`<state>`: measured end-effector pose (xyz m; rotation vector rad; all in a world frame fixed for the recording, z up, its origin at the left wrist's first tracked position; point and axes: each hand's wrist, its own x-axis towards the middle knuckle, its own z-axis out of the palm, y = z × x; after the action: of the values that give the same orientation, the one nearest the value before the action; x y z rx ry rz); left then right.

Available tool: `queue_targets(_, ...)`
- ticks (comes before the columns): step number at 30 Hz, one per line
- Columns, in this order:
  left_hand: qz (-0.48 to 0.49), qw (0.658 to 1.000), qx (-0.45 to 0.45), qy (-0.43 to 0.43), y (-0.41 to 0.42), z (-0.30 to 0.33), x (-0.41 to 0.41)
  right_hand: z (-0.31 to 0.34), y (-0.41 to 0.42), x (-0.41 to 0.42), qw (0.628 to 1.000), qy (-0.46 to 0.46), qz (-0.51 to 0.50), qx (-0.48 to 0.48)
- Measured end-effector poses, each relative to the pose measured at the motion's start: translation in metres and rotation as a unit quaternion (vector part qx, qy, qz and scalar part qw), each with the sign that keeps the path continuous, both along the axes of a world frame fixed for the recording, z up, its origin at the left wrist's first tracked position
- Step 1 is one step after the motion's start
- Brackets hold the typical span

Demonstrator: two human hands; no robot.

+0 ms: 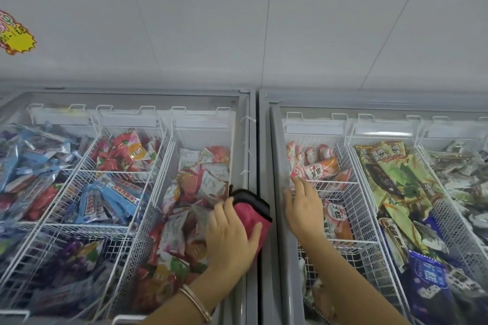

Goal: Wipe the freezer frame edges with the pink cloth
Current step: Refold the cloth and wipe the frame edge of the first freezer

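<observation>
Two chest freezers stand side by side under a white wall, full of ice cream packs in wire baskets [126,174]. The left hand [232,235] presses flat on the pink cloth [260,216], which lies on the grey freezer frame [247,145] between them. The right hand [303,208] rests open, fingers spread, on the other freezer's edge.

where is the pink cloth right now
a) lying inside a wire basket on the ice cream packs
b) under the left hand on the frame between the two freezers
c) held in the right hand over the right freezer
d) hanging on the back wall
b: the left hand presses the pink cloth onto the grey frame between the two freezers, while the right hand rests bare on the right freezer's edge.
</observation>
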<state>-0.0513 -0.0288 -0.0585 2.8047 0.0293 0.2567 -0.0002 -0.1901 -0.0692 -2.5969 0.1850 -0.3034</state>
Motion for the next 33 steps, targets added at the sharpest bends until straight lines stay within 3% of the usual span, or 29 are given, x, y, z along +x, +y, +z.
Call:
queue_targets(7,0.033,0.996,0.065,0.052,-0.026,-0.025,0.014,-0.014,-0.026,0.03,0.992,0.047,0.04,-0.113)
queue_targets(19,0.049,0.996,0.037,0.061,-0.035,-0.021,0.074,-0.011,-0.044,0.08,0.991,0.072,0.045,-0.104)
queue_targets(26,0.023,0.998,-0.018,0.059,-0.043,-0.012,0.151,-0.032,-0.057,0.097,0.981,0.107,0.067,-0.145)
queue_targets(33,0.024,0.998,-0.008,0.057,-0.049,-0.012,0.241,-0.042,-0.058,0.098,0.984,0.089,0.06,-0.14)
